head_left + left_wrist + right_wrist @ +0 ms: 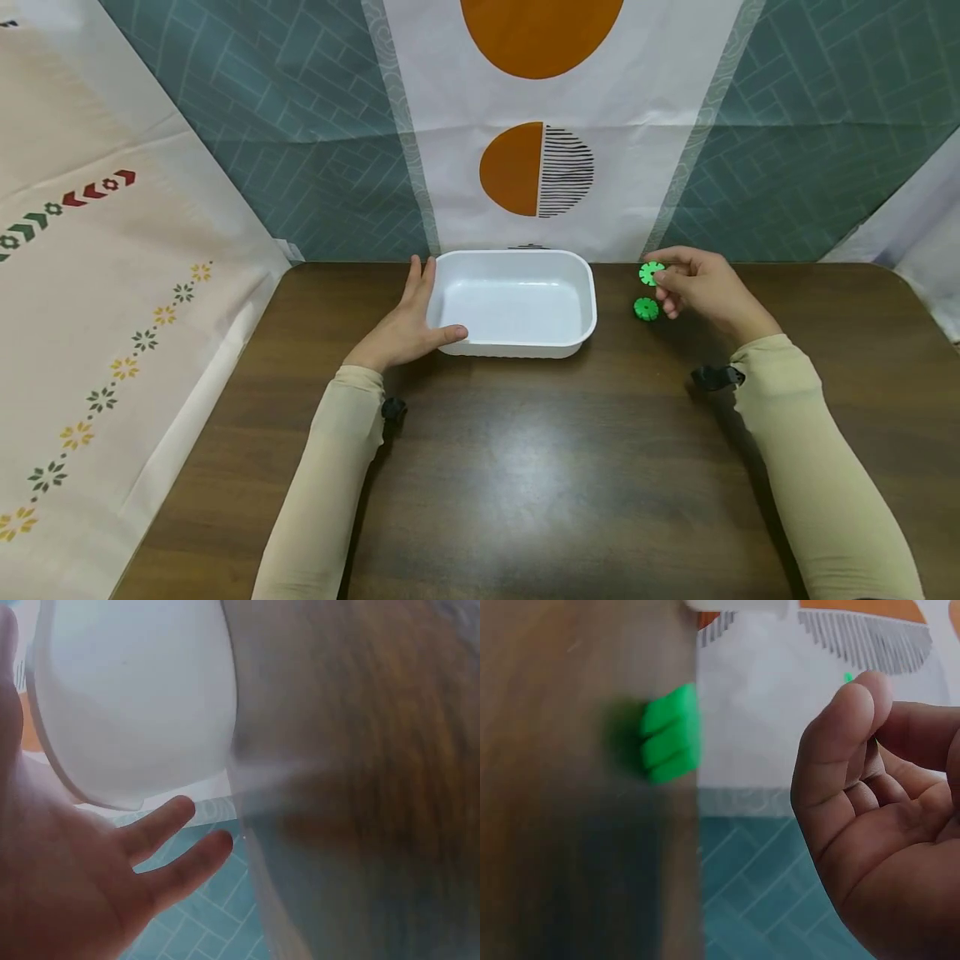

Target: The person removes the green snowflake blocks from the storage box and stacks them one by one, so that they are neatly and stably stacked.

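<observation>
A white rectangular plastic tray (512, 302) stands at the back of the table, with nothing in it. Fingers spread and straight, my left hand (408, 321) rests against the tray's left end, its thumb over the front rim. The left wrist view shows the palm (67, 877) beside the tray wall (135, 705). To the right of the tray, my right hand (697, 287) pinches a thin green notched disc (648, 271) between thumb and finger. Just below it, another green notched piece (646, 309) sits on the table; it looks thick from the side in the right wrist view.
The brown wooden table (525, 467) ends at a back edge right behind the tray. A patterned cloth (337, 142) with orange circles hangs there. An embroidered pale cloth (135, 333) hangs along the left side.
</observation>
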Demonstrator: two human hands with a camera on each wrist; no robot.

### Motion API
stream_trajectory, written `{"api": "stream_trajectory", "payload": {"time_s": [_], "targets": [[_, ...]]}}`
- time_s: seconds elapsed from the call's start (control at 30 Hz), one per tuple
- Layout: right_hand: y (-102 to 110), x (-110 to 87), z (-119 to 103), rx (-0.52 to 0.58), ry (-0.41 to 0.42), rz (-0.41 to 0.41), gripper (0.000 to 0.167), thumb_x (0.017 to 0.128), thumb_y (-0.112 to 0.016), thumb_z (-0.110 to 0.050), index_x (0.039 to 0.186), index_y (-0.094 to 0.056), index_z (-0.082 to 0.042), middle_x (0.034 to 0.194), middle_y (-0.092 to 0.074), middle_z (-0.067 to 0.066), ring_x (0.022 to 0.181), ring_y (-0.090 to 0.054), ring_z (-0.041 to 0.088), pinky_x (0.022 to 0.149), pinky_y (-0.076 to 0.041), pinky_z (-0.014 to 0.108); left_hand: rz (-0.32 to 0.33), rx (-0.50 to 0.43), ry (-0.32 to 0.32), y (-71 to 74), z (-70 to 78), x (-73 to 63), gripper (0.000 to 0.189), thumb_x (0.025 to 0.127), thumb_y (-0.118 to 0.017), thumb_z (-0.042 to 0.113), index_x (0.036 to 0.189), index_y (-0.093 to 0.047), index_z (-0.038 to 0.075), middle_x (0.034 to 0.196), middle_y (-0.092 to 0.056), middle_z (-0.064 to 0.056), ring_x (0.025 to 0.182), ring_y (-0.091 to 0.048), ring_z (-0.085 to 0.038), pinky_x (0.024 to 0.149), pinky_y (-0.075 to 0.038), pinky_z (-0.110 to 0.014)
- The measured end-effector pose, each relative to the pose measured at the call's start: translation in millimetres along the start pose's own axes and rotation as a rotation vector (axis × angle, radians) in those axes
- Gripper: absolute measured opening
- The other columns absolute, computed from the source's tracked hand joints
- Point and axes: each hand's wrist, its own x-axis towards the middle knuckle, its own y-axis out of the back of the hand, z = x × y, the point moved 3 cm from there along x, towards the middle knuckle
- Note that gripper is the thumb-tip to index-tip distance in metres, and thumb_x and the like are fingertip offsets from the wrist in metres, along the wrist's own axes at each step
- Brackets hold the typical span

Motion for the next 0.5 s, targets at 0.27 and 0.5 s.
{"api": "stream_trajectory", "payload": {"time_s": [0.27, 0.5], "targets": [[6.5, -0.2, 23.2, -0.023, -0.06, -0.088, 0.032, 0.105, -0.052, -0.007, 0.135, -0.045, 0.003, 0.082, -0.061, 0.013, 0.065, -0.057, 0.019, 0.062, -0.056, 0.035, -0.001, 0.008, 0.016, -3.8, -2.5, 1.8, 0.118, 0.088, -0.071, 0.059, 0.16, 0.017, 0.026, 0.162, 0.031, 0.008, 0.151, -0.014, -0.037, 0.114, -0.027, -0.055], [7.1, 3.6, 33.1, -0.051, -0.121, -0.172, 0.043, 0.105, -0.047, -0.003, 0.145, -0.038, 0.008, 0.083, -0.061, 0.015, 0.064, -0.06, 0.019, 0.064, -0.057, 0.036, -0.012, 0.012, 0.021, -6.8, -2.3, 4.8, 0.123, 0.087, -0.073, 0.058, 0.159, 0.018, 0.019, 0.162, 0.031, 0.006, 0.152, -0.008, -0.032, 0.117, -0.023, -0.049]]}}
